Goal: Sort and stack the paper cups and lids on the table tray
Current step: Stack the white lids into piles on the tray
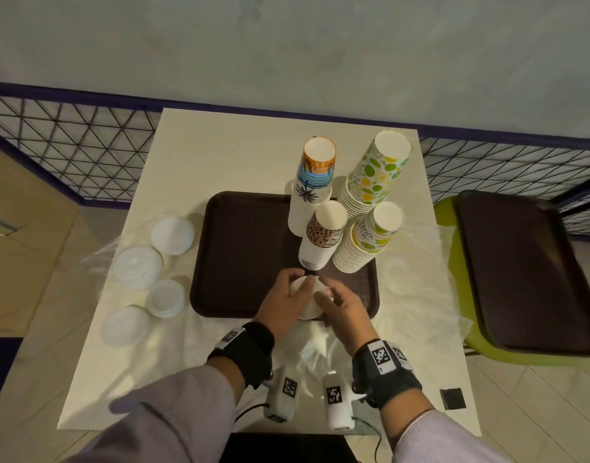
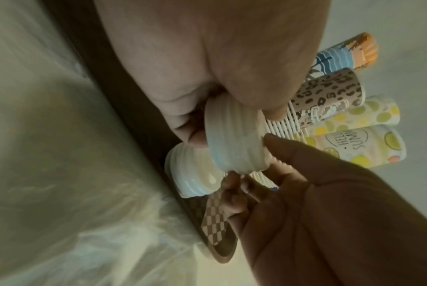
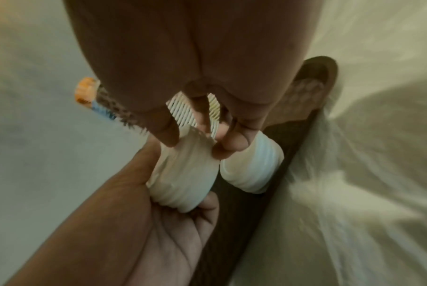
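Head view first: we've got both hands over the near edge of the brown tray [image 1: 240, 262], which sits on the white table [image 1: 220, 152]. Our left hand [image 1: 288, 297] is wrapped around a small stack of white lids [image 1: 303, 289], fingers curled round its side. Our right hand [image 1: 342, 304] comes in from the other side, and its fingertips [image 3: 169, 135] pinch at the top end of that same stack. So both hands are gripping the one stack, held just above the tray.

From the left wrist view we can see a second short stack of lids [image 2: 192, 174] resting at the tray's near edge, right beside the one we're holding [image 2: 234, 139]. The right wrist view shows the same pair side by side, nearly touching.

On the far right part of the tray stand four upside-down cup stacks, close together: the palm-tree stack [image 1: 312, 182], the leopard-print stack [image 1: 322, 235], the lime-pattern stack [image 1: 375, 172] and the "Hello Summer" stack [image 1: 367, 238].

Off the tray to the left, four more piles of lids [image 1: 171, 233] sit on the table in a loose cluster, on crinkly clear plastic [image 1: 99, 255].

A second dark tray [image 1: 527, 269] lies on a green chair [image 1: 454, 262] to the right.
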Demonstrator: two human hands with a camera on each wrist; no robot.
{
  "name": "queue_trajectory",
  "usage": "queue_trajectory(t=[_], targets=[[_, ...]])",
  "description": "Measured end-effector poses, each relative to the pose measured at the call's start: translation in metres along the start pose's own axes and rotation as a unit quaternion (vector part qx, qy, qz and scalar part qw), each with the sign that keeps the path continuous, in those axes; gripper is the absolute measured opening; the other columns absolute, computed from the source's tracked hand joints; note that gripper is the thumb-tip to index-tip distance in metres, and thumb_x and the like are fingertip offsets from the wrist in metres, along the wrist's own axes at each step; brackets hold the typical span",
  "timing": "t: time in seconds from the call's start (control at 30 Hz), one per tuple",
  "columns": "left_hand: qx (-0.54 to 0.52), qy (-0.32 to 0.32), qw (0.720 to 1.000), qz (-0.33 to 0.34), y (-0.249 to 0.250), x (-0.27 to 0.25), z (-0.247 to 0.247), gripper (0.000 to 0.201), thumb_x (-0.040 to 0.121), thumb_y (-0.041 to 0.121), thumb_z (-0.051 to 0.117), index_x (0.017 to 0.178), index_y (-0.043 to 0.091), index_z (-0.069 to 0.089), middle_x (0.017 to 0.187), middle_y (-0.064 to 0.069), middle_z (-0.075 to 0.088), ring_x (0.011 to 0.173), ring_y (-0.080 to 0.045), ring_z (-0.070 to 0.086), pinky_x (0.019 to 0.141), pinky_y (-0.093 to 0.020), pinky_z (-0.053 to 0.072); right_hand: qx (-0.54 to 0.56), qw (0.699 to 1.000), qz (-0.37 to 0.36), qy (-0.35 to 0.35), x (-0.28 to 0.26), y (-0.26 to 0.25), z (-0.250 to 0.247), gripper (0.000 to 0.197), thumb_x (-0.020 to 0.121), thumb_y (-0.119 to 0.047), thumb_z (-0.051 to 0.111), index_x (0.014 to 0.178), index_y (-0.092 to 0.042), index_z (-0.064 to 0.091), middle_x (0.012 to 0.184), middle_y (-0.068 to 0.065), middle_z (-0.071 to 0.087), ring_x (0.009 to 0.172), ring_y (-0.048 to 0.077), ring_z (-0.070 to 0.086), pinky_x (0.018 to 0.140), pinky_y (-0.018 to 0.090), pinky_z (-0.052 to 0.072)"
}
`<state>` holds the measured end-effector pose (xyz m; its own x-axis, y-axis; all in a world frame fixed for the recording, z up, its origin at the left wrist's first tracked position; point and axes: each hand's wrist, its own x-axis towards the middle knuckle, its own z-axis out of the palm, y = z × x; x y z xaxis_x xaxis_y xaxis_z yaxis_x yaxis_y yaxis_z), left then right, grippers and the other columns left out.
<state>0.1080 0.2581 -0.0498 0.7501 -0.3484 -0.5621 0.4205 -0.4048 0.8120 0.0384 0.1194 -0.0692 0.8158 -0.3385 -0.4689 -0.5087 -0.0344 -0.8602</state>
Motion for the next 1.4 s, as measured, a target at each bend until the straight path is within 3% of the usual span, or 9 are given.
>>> queue_trajectory(t=[0.1,0.2,0.33,0.63,0.8,0.9,1.0,1.17,1.4], targets=[[0.007,-0.007,1.0,0.006,0.004,0.003,0.007,0.044,0.102,0.049,0.057,0.138,0.027,0.046,0.126,-0.001,0.061,0.115,-0.019,0.062,0.1,-0.04,0.055,0.057,0.998,-0.009,-0.022,0.001,-0.001,-0.013,0.025,0.093,-0.022,0.066,0.117,-0.015,0.069,0.08,0.0,0.069,0.069,0.016,0.062,0.06,0.028,0.05],[0.028,0.011,1.0,0.01,0.002,0.007,0.009,0.044,0.1,0.041,0.063,0.138,0.022,0.05,0.128,0.0,0.061,0.114,-0.016,0.062,0.084,-0.023,0.052,0.044,0.999,-0.005,0.009,0.01,0.001,-0.02,0.032,0.089,-0.025,0.068,0.121,-0.023,0.068,0.097,0.001,0.075,0.091,0.021,0.072,0.08,0.039,0.059],[0.093,0.055,0.994,0.013,-0.006,0.015,0.015,0.042,0.098,0.035,0.066,0.136,0.018,0.06,0.131,-0.003,0.061,0.11,-0.014,0.062,0.077,-0.015,0.045,-0.145,0.988,-0.045,0.027,0.02,0.001,-0.021,0.031,0.094,-0.025,0.062,0.125,-0.023,0.065,0.112,-0.001,0.067,0.102,0.017,0.063,0.087,0.032,0.053],[0.137,0.079,0.986,-0.045,-0.015,0.023,0.023,0.041,0.1,0.038,0.06,0.135,0.016,0.063,0.134,-0.007,0.051,0.096,-0.016,0.061,0.084,-0.028,0.051,-0.218,0.975,0.014,0.029,0.022,0.0,-0.008,0.035,0.101,-0.029,0.049,0.134,-0.022,0.059,0.125,0.005,0.039,0.1,0.02,0.049,0.094,0.024,0.036],[0.09,0.069,0.992,-0.059,-0.016,0.023,0.02,0.053,0.101,0.043,0.059,0.148,0.019,0.053,0.139,-0.005,0.063,0.114,-0.023,0.066,0.1,-0.04,0.056,-0.227,0.973,0.023,-0.008,0.027,0.003,-0.012,0.044,0.098,-0.034,0.05,0.141,-0.029,0.056,0.133,0.004,0.06,0.118,0.023,0.057,0.102,0.032,0.044],[0.108,0.05,0.991,-0.054,-0.019,0.023,0.02,0.05,0.103,0.041,0.058,0.147,0.018,0.056,0.135,-0.006,0.067,0.115,-0.024,0.067,0.104,-0.042,0.054,-0.229,0.973,0.024,-0.02,0.025,0.002,-0.016,0.046,0.096,-0.03,0.056,0.143,-0.027,0.056,0.135,0.0,0.064,0.124,0.021,0.058,0.099,0.026,0.041],[0.153,0.053,0.986,-0.033,-0.017,0.02,0.018,0.043,0.106,0.039,0.054,0.143,0.017,0.061,0.128,-0.004,0.07,0.115,-0.019,0.065,0.095,-0.026,0.047,-0.228,0.973,0.028,-0.014,0.026,-0.002,-0.016,0.044,0.096,-0.027,0.056,0.14,-0.026,0.06,0.134,0.001,0.065,0.124,0.022,0.058,0.096,0.024,0.039],[0.153,0.054,0.986,-0.033,-0.01,0.019,0.02,0.036,0.105,0.041,0.054,0.124,0.016,0.072,0.098,0.001,0.072,0.092,-0.015,0.065,0.079,-0.026,0.046,-0.233,0.972,0.041,-0.003,0.03,-0.013,-0.016,0.038,0.1,-0.025,0.05,0.136,-0.022,0.063,0.132,0.005,0.066,0.123,0.025,0.059,0.097,0.029,0.041],[0.088,0.046,0.993,-0.06,-0.018,0.024,0.019,0.06,0.093,0.056,0.064,0.142,0.021,0.06,0.126,-0.002,0.072,0.111,-0.022,0.07,0.103,-0.043,0.056,-0.256,0.964,0.075,-0.011,0.033,-0.023,-0.022,0.038,0.101,-0.032,0.05,0.135,-0.02,0.063,0.132,0.008,0.066,0.122,0.03,0.059,0.104,0.036,0.045]])
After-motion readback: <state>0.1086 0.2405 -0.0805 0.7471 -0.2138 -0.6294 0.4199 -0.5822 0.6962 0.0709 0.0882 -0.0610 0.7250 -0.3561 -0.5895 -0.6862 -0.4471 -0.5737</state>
